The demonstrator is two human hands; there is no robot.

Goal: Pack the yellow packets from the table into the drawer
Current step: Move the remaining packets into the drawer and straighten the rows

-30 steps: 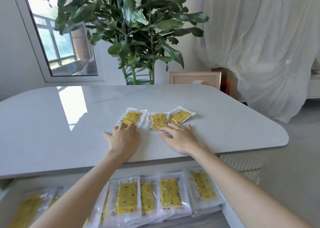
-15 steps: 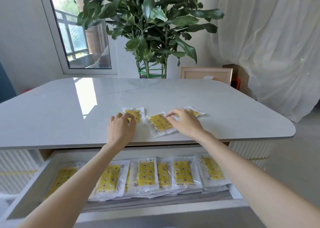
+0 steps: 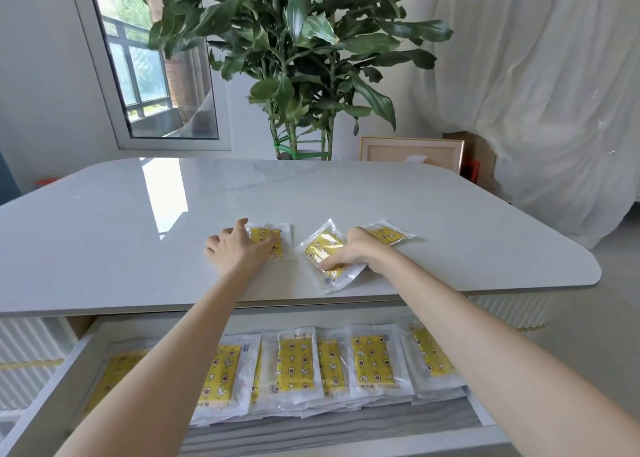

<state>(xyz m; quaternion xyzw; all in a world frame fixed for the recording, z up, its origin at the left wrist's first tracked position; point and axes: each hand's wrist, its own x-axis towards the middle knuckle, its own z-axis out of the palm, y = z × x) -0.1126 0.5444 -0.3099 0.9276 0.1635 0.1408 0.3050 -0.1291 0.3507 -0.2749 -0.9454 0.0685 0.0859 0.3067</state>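
Right grip (image 3: 349, 254) pinched middle packet (image 3: 323, 248), far edge tilted off desk (image 3: 138, 248). Left grip (image 3: 239, 252) rested, fingers relaxed, on left packet (image 3: 266, 235) at 9 o'clock; third packet (image 3: 388, 234) lay at 2 o'clock. Step: pick-up. Next likely needs lifting, then carrying toward 6 o'clock into drawer (image 3: 52, 397).

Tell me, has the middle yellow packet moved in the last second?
Yes. The middle packet, under the right hand, has slid toward the table's near edge, away from the right packet it lay beside.
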